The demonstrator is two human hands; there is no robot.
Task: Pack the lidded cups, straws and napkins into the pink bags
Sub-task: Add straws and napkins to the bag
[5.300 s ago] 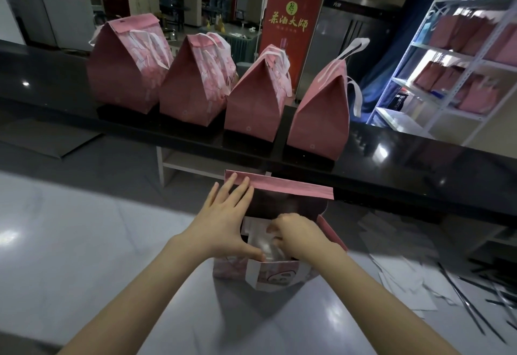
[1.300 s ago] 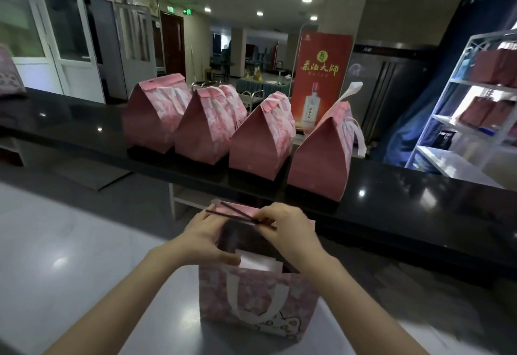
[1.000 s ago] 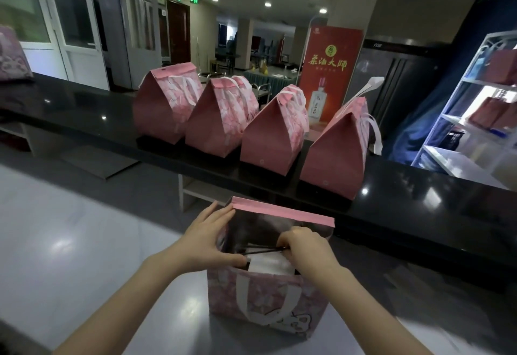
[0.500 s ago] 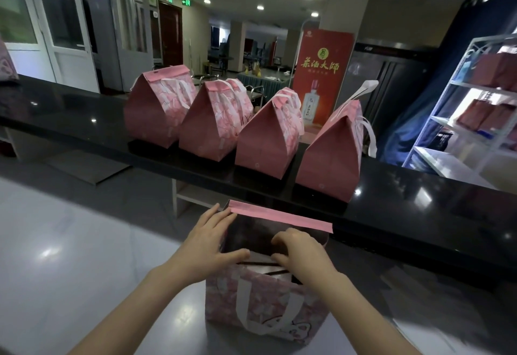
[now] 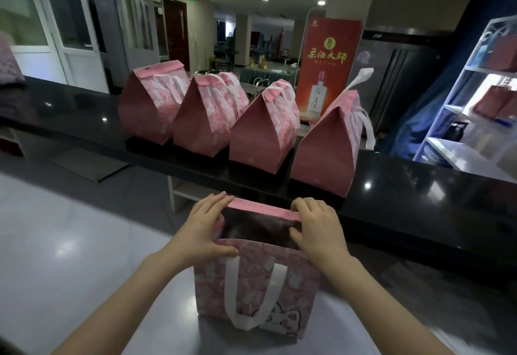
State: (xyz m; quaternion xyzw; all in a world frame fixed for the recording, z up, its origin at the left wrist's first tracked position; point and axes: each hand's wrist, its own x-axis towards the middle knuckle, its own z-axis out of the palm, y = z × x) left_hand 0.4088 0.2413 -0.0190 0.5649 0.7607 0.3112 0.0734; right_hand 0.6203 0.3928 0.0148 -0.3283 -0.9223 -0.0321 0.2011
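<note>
The left hand spans the left end of the bag's mouth: its fingers lie nearly straight against the end of the pink flap, and its thumb presses on the front panel's top edge. The right hand grips the flap's right end, fingers curled over it and thumb below, toward the mouth. The bag stands upright on the grey table between the two forearms, its mouth open. The inside is too dark to make out. A white handle loops down its front. Behind it, on the black counter, four closed bags stand in a row. A red banner rises beyond them, and a white shelf at the right holds more pink bags.
</note>
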